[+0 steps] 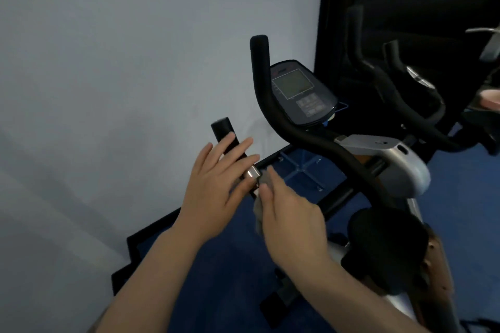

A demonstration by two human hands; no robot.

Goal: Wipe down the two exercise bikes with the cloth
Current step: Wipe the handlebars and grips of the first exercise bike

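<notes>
A black and silver exercise bike (397, 167) stands in front of me, with its console (300, 94) between two black handlebars. My left hand (216, 192) lies with straight fingers over the near handlebar grip (223, 130), just above its silver sensor band (253, 171). My right hand (292, 216) grips a grey cloth (259, 208) and presses it on the same bar right below the band. A second bike's black handlebars (378, 76) show dimly at the right.
A pale wall fills the left side. The floor (230, 265) is blue, with a black skirting along the wall. A dark panel stands behind the bikes. The black saddle (387, 249) sits close at my lower right.
</notes>
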